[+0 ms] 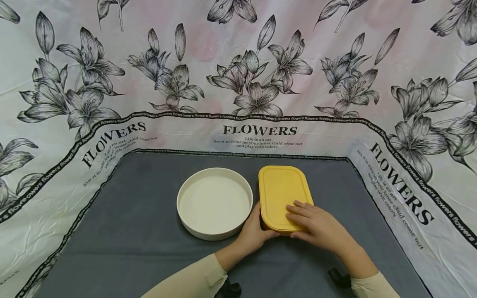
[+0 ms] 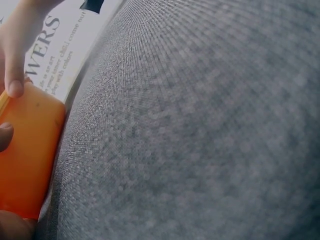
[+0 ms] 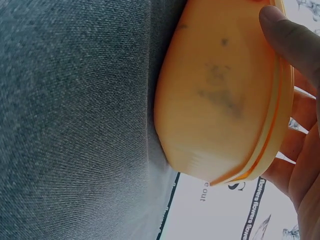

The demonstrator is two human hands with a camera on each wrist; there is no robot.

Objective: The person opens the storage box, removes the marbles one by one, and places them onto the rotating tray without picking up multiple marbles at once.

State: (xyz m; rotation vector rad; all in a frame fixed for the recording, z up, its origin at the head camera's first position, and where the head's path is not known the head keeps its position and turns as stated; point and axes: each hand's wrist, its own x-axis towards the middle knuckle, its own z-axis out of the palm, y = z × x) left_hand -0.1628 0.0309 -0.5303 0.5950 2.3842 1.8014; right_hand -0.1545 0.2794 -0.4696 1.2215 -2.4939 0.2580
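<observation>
A yellow rectangular food container (image 3: 215, 100) with a yellow lid (image 1: 283, 190) rests on the grey cloth, right of centre in the head view. My left hand (image 1: 254, 231) grips its near left corner, with the thumb along the near wall and fingers along the left side. My right hand (image 1: 316, 225) lies over the lid's near right part, fingers spread on top. Its thumb (image 3: 290, 37) presses the lid's rim from the near side. The lid sits on the body, and a thin seam shows between them in the right wrist view. The container's inside is hidden.
Left of the container stands a round cream dish (image 1: 215, 203) with a low rim, close beside my left hand. The grey cloth (image 1: 130, 231) covers the work surface. A white flower-printed border (image 1: 261, 136) frames it at the back and sides.
</observation>
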